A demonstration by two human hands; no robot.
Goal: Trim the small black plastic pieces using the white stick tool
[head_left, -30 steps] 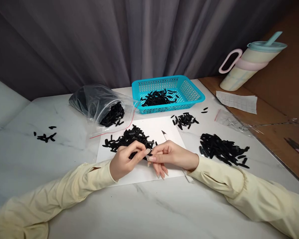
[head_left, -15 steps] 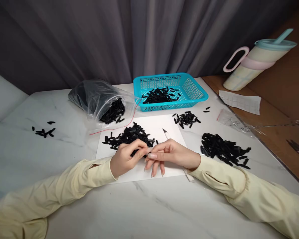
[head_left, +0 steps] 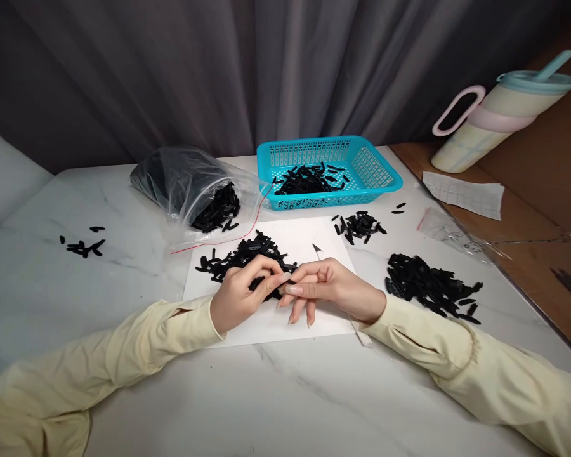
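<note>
My left hand [head_left: 242, 293] and my right hand [head_left: 339, 289] meet fingertip to fingertip over a white sheet [head_left: 266, 327]. Between the pinched thumbs and forefingers a bit of a small black strip [head_left: 292, 282] shows; most of it is hidden by the fingers. The other fingers of my right hand hang loosely spread below. Just behind my left hand lies a heap of similar black strips [head_left: 252, 251] on the sheet. A craft knife [head_left: 318, 251] with a dark pointed blade and white handle lies partly under my right hand.
A clear zip bag [head_left: 181, 184] spills black strips at back left. Behind the sheet stands a blue basket [head_left: 333, 202] holding more. Loose piles lie right of the sheet [head_left: 426, 285], behind it [head_left: 359, 225] and far left [head_left: 84, 249]. A tumbler [head_left: 490, 127] stands at back right.
Both hands stay joined at the fingertips with only a small shift of the fingers. A black edge now shows between them. The whole view has shifted slightly.
</note>
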